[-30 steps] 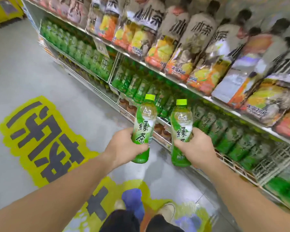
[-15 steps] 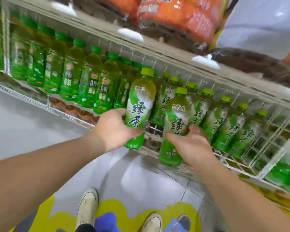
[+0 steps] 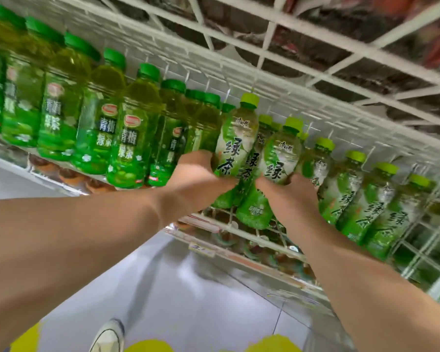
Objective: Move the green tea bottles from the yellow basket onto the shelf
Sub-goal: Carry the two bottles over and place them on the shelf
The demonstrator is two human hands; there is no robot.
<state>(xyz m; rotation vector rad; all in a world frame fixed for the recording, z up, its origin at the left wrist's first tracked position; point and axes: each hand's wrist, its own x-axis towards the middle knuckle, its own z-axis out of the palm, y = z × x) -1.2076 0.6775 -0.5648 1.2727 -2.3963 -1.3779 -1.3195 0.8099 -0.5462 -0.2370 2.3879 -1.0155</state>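
My left hand [image 3: 192,182] grips a green tea bottle [image 3: 235,146] with a lime cap and a white-green label. It is tilted and sits at the front of the white wire shelf [image 3: 239,231]. My right hand [image 3: 287,196] grips a second green tea bottle [image 3: 280,158] just to the right of the first, leaning the same way. Both bottles are in the gap between the darker green bottles on the left and a row of matching green tea bottles [image 3: 353,191] on the right. The yellow basket is out of view.
Darker green-capped bottles [image 3: 127,138] fill the shelf to the left. A wire shelf [image 3: 315,34] with bagged goods hangs close overhead. A lower shelf edge with price tags [image 3: 201,247] juts out below. Grey floor with yellow markings [image 3: 148,345] and my shoe [image 3: 109,335] lie beneath.
I have leaned in much closer to the shelf. Both hands have carried their bottles forward and up, from in front of the shelf edge into the row of green tea bottles.
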